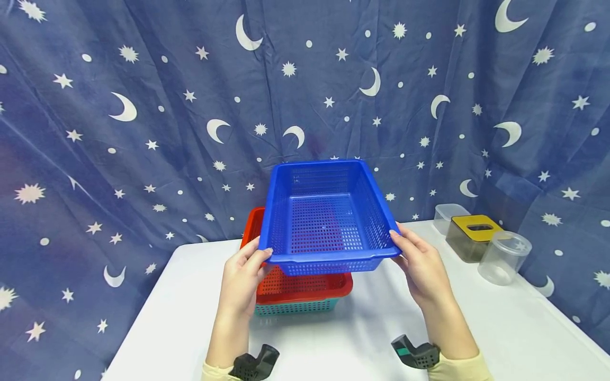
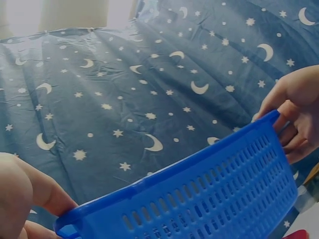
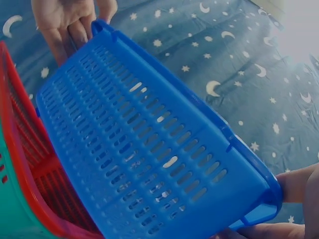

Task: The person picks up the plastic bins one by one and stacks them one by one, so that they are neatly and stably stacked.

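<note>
Both hands hold a blue plastic basket in the air, tilted so its inside faces me. My left hand grips the near left corner, thumb over the rim and fingers beneath. At the near right corner, my right hand pinches the rim the same way. Below and partly hidden by it, a red basket sits inside a green basket on the table. In the right wrist view the slotted side of the blue basket stands above the red basket.
On the right of the white table stand a clear round canister, a box with a yellow lid and a clear container. A blue curtain with moons and stars hangs behind the table.
</note>
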The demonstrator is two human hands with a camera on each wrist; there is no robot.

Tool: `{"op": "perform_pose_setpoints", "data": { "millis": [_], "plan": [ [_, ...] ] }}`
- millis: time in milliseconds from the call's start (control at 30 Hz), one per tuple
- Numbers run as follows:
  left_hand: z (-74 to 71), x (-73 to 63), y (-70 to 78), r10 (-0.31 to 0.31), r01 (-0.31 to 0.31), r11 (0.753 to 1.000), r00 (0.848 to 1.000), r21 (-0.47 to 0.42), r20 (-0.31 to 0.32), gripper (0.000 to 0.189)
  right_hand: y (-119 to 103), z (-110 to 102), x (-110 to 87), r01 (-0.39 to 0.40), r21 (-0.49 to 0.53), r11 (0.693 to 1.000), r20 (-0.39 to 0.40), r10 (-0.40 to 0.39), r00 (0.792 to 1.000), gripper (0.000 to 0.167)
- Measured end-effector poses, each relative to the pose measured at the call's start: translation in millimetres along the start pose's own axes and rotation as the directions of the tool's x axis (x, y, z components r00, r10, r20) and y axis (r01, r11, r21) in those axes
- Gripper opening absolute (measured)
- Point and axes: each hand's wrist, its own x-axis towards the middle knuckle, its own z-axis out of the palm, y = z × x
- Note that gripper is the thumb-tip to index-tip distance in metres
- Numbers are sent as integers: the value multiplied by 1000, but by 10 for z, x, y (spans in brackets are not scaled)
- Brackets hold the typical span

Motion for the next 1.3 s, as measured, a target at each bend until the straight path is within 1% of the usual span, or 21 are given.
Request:
{"op": "perform_pose_setpoints", "data": {
  "millis": [167, 333, 467, 600, 733, 1000, 1167, 1300],
  "plan": [
    [-70, 1, 41, -7, 8, 1000, 1000, -13, 19, 43, 15, 22, 2, 4, 41, 999, 68, -7, 998, 60],
    [-132, 9, 83, 8, -8, 1000, 999, -1, 38, 44, 50, 64, 14, 23, 50, 998, 90, -28, 996, 59],
    [-197, 21, 108, 24, -25, 1000, 999, 10, 28, 42, 82, 125, 23, 25, 45, 999, 108, -30, 994, 59],
    [-248, 16, 129, 13, -13, 1000, 1000, 12, 23, 44, 118, 187, 18, 23, 63, 998, 117, -30, 993, 57],
    [-269, 3, 144, -1, 1, 1000, 1000, 18, 19, 47, 153, 219, 10, 28, 76, 997, 115, -37, 993, 55],
    [-319, 1, 155, -13, 13, 1000, 1000, 18, -6, 46, 213, 261, 15, 44, 84, 995, 141, -56, 988, 55],
    [-365, -9, 172, -31, 31, 999, 999, 41, -13, 47, 243, 301, 9, 44, 95, 995, 150, -58, 987, 56],
    [-384, -10, 177, -30, 31, 997, 999, 66, -19, 44, 265, 318, 17, 53, 75, 996, 168, -65, 984, 58]
  ]
}}
